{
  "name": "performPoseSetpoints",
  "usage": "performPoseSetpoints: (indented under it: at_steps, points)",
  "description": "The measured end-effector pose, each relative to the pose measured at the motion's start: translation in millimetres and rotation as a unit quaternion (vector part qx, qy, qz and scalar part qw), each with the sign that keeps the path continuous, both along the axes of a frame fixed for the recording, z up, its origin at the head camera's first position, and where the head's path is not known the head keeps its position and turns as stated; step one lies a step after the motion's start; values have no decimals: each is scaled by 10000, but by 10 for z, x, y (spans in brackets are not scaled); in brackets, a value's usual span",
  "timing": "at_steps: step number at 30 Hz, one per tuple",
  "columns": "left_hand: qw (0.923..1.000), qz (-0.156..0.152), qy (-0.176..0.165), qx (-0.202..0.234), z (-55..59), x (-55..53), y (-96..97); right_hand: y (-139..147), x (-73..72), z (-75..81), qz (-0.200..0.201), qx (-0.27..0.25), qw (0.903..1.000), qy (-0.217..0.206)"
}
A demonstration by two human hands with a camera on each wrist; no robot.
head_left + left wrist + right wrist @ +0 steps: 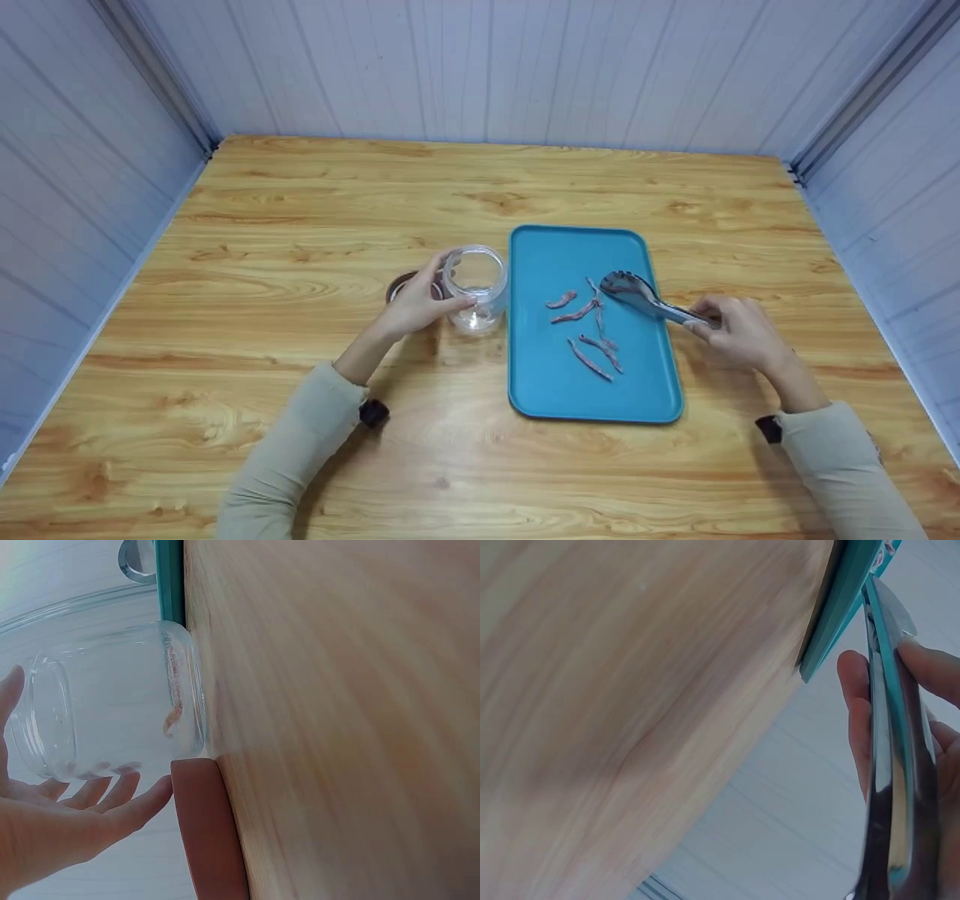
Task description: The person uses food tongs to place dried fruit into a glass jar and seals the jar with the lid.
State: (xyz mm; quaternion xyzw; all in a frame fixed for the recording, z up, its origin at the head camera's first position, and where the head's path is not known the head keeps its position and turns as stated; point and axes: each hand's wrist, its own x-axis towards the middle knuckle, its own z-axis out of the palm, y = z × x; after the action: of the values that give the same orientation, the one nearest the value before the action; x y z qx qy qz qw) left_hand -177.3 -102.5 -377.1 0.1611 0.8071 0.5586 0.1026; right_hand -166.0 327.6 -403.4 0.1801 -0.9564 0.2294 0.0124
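My left hand (424, 300) grips a clear jar (478, 319) with an open top, thumb on the near side and fingers behind. The jar stands upright on the table just left of a blue tray (555, 397). In the left wrist view, a reddish strip shows through the wall of the jar (120, 697), low down. My right hand (742, 334) holds metal tongs (660, 304) by the handle, thumb on one arm and fingers on the other. Their head lies over the tray's right half, beside several thin, pinkish dried-looking strips (589, 360).
A brown round lid (397, 283) lies on the table left of the jar, partly hidden by my left hand. The wooden table (300, 210) is bounded by pale panel walls (450, 67) at the back and both sides.
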Motion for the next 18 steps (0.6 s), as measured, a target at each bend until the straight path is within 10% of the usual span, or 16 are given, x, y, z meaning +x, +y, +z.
performPoseSetpoints:
  at_steps: [18]
  points:
    - [10000, 53, 74, 35, -7, -1, 3, 14, -36, 98, 7, -44, 10000, -3]
